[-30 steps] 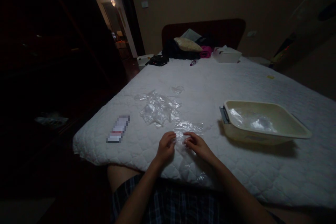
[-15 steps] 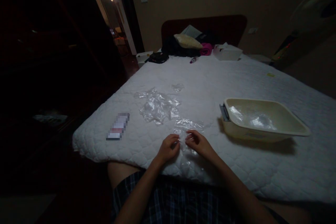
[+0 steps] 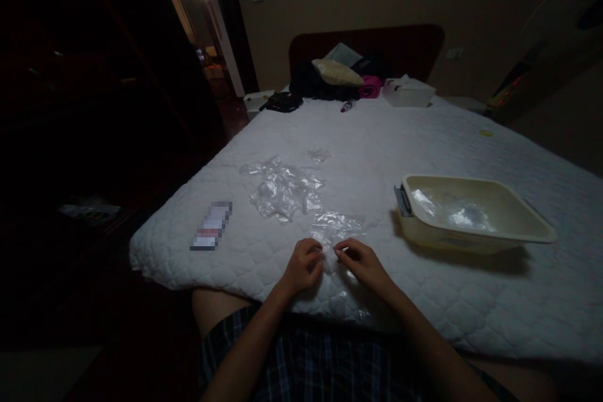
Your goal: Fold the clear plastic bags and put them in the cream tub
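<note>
My left hand (image 3: pixel 304 266) and my right hand (image 3: pixel 360 261) meet at the near edge of a white quilted bed (image 3: pixel 358 157). Both pinch a clear plastic bag (image 3: pixel 335 229) that lies flat between them, fingertips almost touching. A crumpled heap of more clear plastic bags (image 3: pixel 282 188) rests on the quilt just beyond my left hand. A cream plastic basin (image 3: pixel 471 213) with some clear plastic inside stands to the right of my right hand.
A small flat box (image 3: pixel 211 233) lies left of the heap. Pillows, dark clothes and a white box (image 3: pixel 407 93) crowd the headboard end. A dark wardrobe and an open doorway (image 3: pixel 207 31) stand at left. My checked shorts (image 3: pixel 301 358) show below.
My hands have drawn closer together on the plastic bag, the fingertips now nearly meeting. The view has shifted slightly; nothing else on the bed has moved.
</note>
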The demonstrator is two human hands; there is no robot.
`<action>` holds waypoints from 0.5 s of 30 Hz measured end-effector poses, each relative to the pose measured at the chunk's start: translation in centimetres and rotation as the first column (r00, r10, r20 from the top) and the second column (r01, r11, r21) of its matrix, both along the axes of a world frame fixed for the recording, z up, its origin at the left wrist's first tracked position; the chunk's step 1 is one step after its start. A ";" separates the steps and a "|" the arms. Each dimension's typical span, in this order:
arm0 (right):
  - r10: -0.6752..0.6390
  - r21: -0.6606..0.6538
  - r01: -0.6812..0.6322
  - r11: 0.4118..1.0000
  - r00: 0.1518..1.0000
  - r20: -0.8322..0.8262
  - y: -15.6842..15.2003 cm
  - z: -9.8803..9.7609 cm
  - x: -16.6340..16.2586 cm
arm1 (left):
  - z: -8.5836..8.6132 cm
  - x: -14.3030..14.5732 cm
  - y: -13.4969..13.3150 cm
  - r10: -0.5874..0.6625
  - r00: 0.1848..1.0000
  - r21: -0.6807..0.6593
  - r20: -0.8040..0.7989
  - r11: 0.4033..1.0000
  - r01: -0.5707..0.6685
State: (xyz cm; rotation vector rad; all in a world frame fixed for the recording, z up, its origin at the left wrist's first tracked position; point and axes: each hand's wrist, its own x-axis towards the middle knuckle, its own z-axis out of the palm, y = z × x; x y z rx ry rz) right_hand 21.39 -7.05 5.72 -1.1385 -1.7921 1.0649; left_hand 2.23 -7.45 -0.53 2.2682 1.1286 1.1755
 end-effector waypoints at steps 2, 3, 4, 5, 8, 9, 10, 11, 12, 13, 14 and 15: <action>-0.010 0.099 0.005 0.995 0.999 0.047 0.0 0.1 0.2 | 0.3 0.2 -0.1 0.004 1.000 -0.005 -0.014 1.000 -0.004; -0.007 0.163 -0.005 0.987 0.997 0.072 0.0 0.0 0.3 | 0.4 0.2 -0.2 0.004 1.000 -0.007 -0.023 1.000 -0.004; -0.002 0.225 -0.020 0.974 0.995 0.099 0.0 0.0 0.4 | 0.4 0.3 -0.2 0.001 1.000 -0.005 -0.030 1.000 -0.001; 0.003 0.281 -0.039 0.959 0.992 0.127 0.1 -0.1 0.4 | 0.5 0.4 -0.2 -0.005 0.999 0.001 -0.034 1.000 0.005; -0.012 0.366 -0.064 0.928 0.979 0.202 0.6 -0.7 0.6 | 0.6 0.6 -0.1 -0.013 1.000 0.042 -0.026 0.999 0.014; -0.022 0.362 -0.061 0.930 0.975 0.222 0.9 -0.9 0.5 | 0.7 0.6 0.0 -0.010 1.000 0.058 -0.020 0.998 0.011; -0.033 0.348 -0.055 0.936 0.970 0.239 1.1 -1.1 0.5 | 0.7 0.6 0.0 -0.008 1.000 0.072 -0.017 0.997 0.009; -0.039 0.328 -0.048 0.944 0.966 0.254 1.4 -1.2 0.4 | 0.7 0.6 0.0 -0.006 1.000 0.081 -0.018 0.997 0.007; -0.040 0.302 -0.044 0.952 0.963 0.268 1.6 -1.4 0.3 | 0.8 0.6 0.0 -0.003 1.000 0.087 -0.021 0.996 0.005; -0.037 0.274 -0.042 0.961 0.960 0.278 1.8 -1.5 0.3 | 0.8 0.6 0.0 0.002 1.000 0.090 -0.025 0.996 0.001; -0.034 0.246 -0.039 0.968 0.958 0.285 2.0 -1.6 0.2 | 0.7 0.6 0.0 0.007 1.000 0.090 -0.027 0.996 -0.004; -0.031 0.222 -0.036 0.974 0.957 0.289 2.2 -1.7 0.1 | 0.7 0.6 0.0 0.013 0.999 0.086 -0.029 0.996 -0.011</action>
